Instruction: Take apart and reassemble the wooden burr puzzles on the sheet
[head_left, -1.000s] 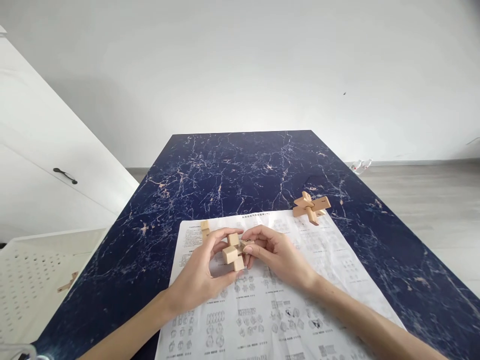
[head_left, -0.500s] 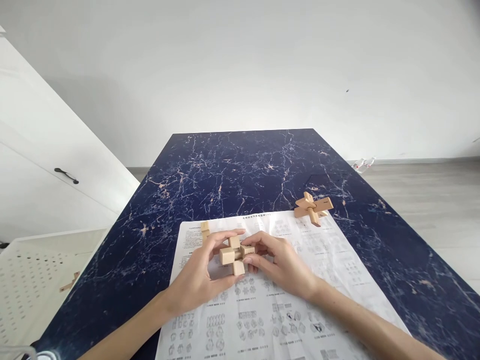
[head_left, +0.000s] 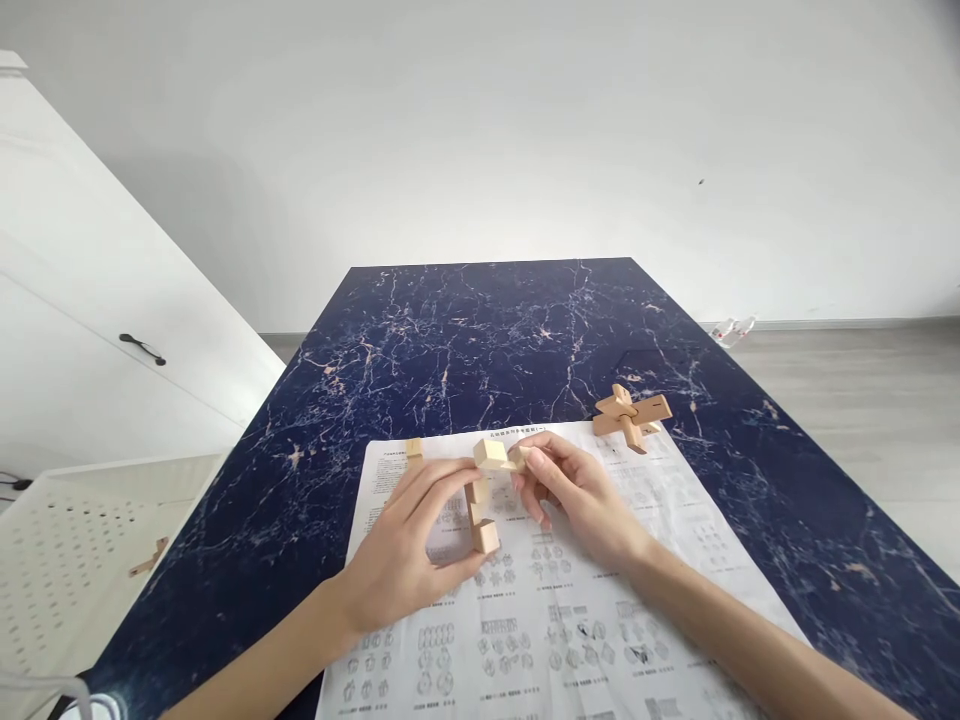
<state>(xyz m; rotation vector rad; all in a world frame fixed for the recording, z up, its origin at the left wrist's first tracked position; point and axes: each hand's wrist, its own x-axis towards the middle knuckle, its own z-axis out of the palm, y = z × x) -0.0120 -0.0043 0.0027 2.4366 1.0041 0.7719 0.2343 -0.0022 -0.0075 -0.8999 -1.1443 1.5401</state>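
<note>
My left hand (head_left: 416, 530) grips a notched wooden puzzle piece (head_left: 486, 537) by its two ends, between the thumb below and the fingers above. Pinched in my right hand (head_left: 574, 490) is a second notched wooden puzzle piece (head_left: 491, 455), pale and lying sideways over the top of the first. Whether the two pieces touch I cannot tell. Both are above a printed instruction sheet (head_left: 442, 630) covered with small diagrams. Another wooden piece (head_left: 415, 449) lies behind my left fingers, partly hidden.
An assembled wooden cross-shaped puzzle (head_left: 631, 417) sits at the sheet's upper right corner. The dark blue marbled table (head_left: 465, 340) reaches toward the white wall. At left are a white perforated surface (head_left: 82, 540) with a wooden piece (head_left: 148, 558) on it and a cabinet (head_left: 112, 280).
The crossed wooden pieces have come apart. One stays upright in my left hand; my right hand has lifted the other up and away from the middle.
</note>
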